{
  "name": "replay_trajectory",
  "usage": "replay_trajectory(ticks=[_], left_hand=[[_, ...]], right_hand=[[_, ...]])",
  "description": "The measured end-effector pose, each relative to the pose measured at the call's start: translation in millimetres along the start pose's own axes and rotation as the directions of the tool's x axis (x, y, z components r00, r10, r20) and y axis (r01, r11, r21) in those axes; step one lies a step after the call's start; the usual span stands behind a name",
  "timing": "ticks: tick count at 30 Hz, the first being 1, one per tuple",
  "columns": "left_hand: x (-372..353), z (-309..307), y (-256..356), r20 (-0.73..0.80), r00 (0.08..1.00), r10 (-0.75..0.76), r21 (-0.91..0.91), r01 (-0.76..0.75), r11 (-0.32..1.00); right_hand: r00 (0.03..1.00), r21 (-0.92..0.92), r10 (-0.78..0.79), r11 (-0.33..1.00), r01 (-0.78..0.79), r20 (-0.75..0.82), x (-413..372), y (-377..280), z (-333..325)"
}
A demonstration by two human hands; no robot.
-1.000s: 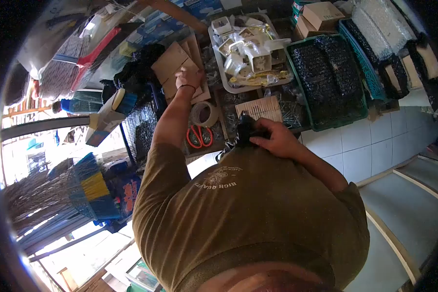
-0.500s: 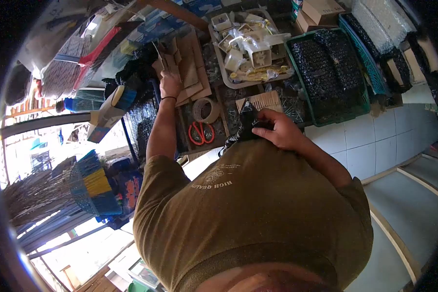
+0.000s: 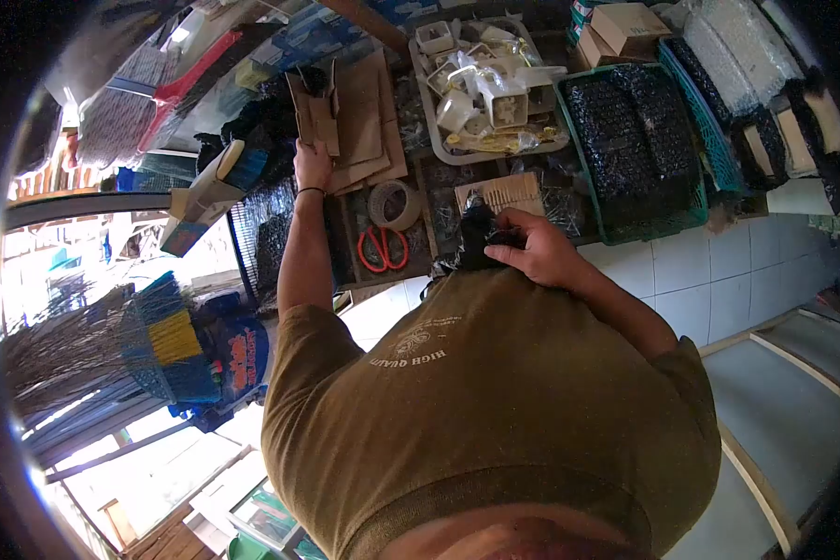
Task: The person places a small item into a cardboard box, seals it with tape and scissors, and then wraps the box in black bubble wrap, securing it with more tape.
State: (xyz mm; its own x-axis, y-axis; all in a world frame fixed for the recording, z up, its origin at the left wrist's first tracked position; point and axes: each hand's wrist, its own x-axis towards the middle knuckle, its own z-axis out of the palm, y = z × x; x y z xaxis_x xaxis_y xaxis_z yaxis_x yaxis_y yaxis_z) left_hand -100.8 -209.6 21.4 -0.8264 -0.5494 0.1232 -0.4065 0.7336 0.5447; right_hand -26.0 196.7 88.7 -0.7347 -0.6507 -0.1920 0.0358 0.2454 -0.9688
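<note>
My left hand reaches to the far left of the table, its fingers closed around the lower edge of a folded cardboard piece. Flat cardboard sheets lie stacked just to the right of it. Close to my belly, my right hand grips a bundle wrapped in black plastic; its contents are hidden. A roll of tape and red-handled scissors rest between my two arms. Just beyond the bundle lies a small corrugated cardboard piece.
A tray of white plastic parts and yellow items stands at the back. To its right is a green basket with black-wrapped packages. Small cartons and bubble-wrapped packages sit farther right. A broom is at left.
My left hand has shifted slightly left and down, and the folded cardboard in it now stands out from the stack. My right hand keeps its hold on the black bundle.
</note>
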Motion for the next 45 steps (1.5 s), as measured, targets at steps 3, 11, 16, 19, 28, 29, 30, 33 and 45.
replay_trajectory(ticks=[3, 11, 16, 19, 28, 29, 30, 33, 45], left_hand=[[3.4, 5.3, -9.8, -0.088, 0.996, -0.014, 0.089, 0.022, 0.996], [-0.2, 9.3, -1.7, -0.190, 0.982, -0.024, 0.090, 0.042, 0.995], [-5.6, 17.1, 10.3, 0.061, 0.991, 0.117, 0.192, -0.127, 0.973], [-14.0, 30.7, 9.8, 0.192, 0.955, 0.226, 0.299, -0.277, 0.913], [-49.0, 98.1, 31.4, 0.176, 0.982, -0.072, 0.620, -0.053, 0.783], [-42.8, 105.8, 23.3, 0.158, 0.985, -0.065, 0.633, -0.050, 0.773], [-39.5, 100.0, 22.7, 0.199, 0.979, -0.050, 0.517, -0.062, 0.854], [-28.2, 76.2, 11.8, 0.272, 0.961, 0.049, 0.218, -0.111, 0.970], [-56.6, 33.2, 51.9, 0.027, 0.951, 0.307, 0.219, -0.305, 0.927]], right_hand=[[1.000, 0.003, 0.018, 1.000, -0.018, 0.012, 0.0, -0.3, 1.2], [0.999, 0.123, 0.033, 0.992, -0.032, -0.006, -2.7, -1.0, 1.9], [0.999, 0.142, -0.026, 0.989, 0.031, -0.036, -3.8, 4.5, 4.3], [0.999, 0.131, -0.033, 0.991, 0.038, -0.041, -6.4, 6.3, 4.8], [0.993, 0.044, -0.097, 0.994, 0.100, -0.061, -19.3, 5.8, 3.8], [0.993, 0.048, -0.105, 0.993, 0.108, -0.058, -21.0, 6.7, 3.0], [0.992, 0.057, -0.106, 0.992, 0.110, -0.072, -23.1, 7.5, 2.1], [0.992, 0.096, -0.090, 0.991, 0.098, -0.087, -28.4, 9.3, -1.4], [0.996, 0.156, -0.053, 0.986, 0.064, -0.076, -39.1, 13.3, -14.0]])
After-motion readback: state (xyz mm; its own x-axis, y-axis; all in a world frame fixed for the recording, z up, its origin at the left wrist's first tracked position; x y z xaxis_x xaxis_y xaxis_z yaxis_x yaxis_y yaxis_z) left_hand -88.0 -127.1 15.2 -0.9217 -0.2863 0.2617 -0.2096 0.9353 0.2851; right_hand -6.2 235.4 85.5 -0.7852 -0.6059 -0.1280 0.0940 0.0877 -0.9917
